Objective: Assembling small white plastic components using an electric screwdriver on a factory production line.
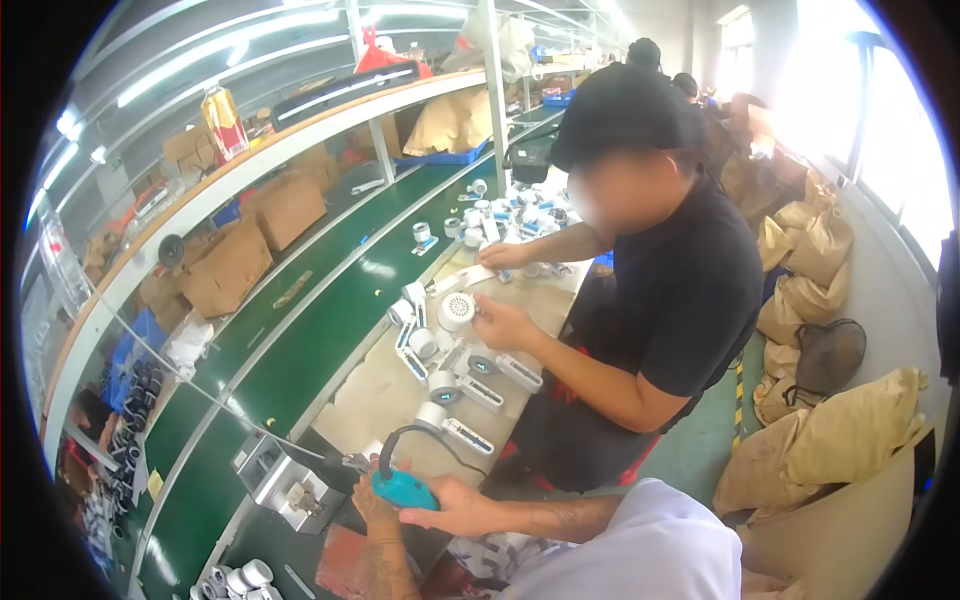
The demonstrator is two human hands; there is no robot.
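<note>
Two hands are sharing one teal tool (415, 491), low on my feed twd 6 o'clock. L hand (372, 505) is closing round its 9 o'clock end, fingers partly hidden; R hand (452, 508) is gripping from 4 o'clock, prob. to steady the weight. The cord (388, 450) is looping up then twd 2, apparently keeping clear of the fingers. The jig (283, 487) is standing at 9 o'clock, prob. for easy reach. R forearm (565, 518) is coming in near-level from 3; L forearm (392, 570) is rising steeply from 6.
</note>
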